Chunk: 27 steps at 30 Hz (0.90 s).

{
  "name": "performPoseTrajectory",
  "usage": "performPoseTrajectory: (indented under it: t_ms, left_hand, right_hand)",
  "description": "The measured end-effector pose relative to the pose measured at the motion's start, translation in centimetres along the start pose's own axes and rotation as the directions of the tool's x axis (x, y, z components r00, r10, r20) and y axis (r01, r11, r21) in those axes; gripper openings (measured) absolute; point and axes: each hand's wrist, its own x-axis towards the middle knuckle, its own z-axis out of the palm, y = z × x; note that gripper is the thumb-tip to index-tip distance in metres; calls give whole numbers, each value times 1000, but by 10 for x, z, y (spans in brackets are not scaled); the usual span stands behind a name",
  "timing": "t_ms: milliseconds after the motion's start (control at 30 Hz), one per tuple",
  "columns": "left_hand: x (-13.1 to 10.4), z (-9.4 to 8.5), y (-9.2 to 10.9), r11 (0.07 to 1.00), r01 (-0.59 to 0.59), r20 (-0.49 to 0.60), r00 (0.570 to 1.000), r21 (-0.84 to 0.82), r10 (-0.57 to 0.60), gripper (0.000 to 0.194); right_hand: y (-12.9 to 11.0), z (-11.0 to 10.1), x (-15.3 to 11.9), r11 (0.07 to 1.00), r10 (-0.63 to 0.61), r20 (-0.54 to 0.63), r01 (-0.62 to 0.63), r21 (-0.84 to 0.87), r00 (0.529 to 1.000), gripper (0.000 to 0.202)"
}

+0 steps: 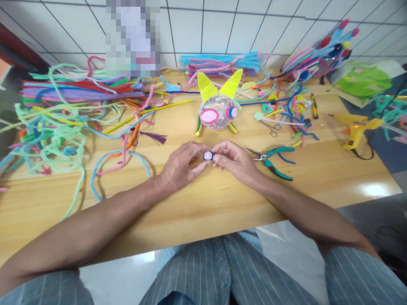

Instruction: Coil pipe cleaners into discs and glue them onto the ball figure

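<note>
The person's left hand (182, 165) and right hand (237, 160) pinch a round, blue-rimmed pink disc (208, 156) midway between the wooden worktop's (203, 207) front and back edges. Beyond, a shiny clear ball (221, 113) wears ribbed yellow ears (207, 88); white tiles (216, 25) rise behind.

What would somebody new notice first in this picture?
Probably the clear, round creature with yellow ears, near the middle of the picture. Then the little pink disc with a blue rim, held between the left hand and the right hand. The yellow glue gun on the right of the table might stand out too.
</note>
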Motion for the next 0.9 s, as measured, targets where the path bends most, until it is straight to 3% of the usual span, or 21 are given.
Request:
performPoseTrajectory:
  t_ms: [200, 333, 600, 900]
  left_hand:
    - [-2, 1, 5, 998, -60, 1, 998, 1, 60, 26]
    - [-3, 0, 8, 999, -34, 35, 999, -40, 36, 33]
    - [-2, 1, 6, 996, -81, -11, 997, -31, 80, 14]
    - [-2, 2, 3, 996, -89, -24, 996, -32, 88, 14]
  right_hand:
    - [-6, 4, -1, 998, -22, -36, 24, 60, 999, 35]
    - [-10, 2, -1, 994, -47, -47, 51, 99, 998, 33]
    - [-9, 1, -1, 990, -37, -21, 40, 136, 999, 34]
    - [-7, 0, 0, 986, -5, 1, 4, 169, 1000, 42]
